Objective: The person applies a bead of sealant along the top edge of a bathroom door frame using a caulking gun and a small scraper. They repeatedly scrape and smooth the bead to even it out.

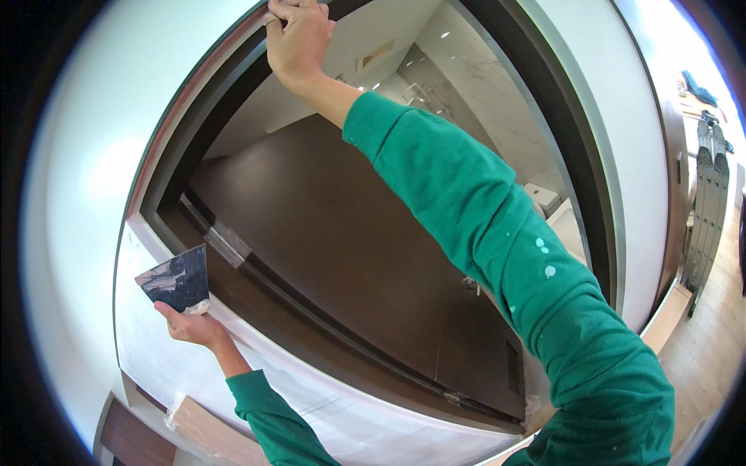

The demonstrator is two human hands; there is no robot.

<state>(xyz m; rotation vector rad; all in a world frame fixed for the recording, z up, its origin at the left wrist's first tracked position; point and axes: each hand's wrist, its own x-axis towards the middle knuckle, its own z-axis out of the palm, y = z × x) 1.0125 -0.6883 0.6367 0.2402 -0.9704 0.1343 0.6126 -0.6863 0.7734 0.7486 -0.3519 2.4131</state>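
Note:
My left hand [196, 328] is closed around the base of a wide putty knife [183, 278]. Its dark flat blade points up and is smeared with a pale pinkish residue, with a whitish lump near my fingers. Up at the top of the view, my right hand [299, 43] has its fingers curled together against the top of the dark door frame [186, 116]. Whatever those fingers grip, if anything, is hidden. A reddish-brown strip [167, 128] runs along the outer edge of the frame, beside white wall.
A dark brown door [334, 225] stands within the frame, a metal hinge [228, 245] on its edge. Behind it is a bathroom with a marbled wall [486, 85] and a white toilet tank [542, 196]. A folded ladder [707, 202] leans at the far right over wood flooring [699, 357].

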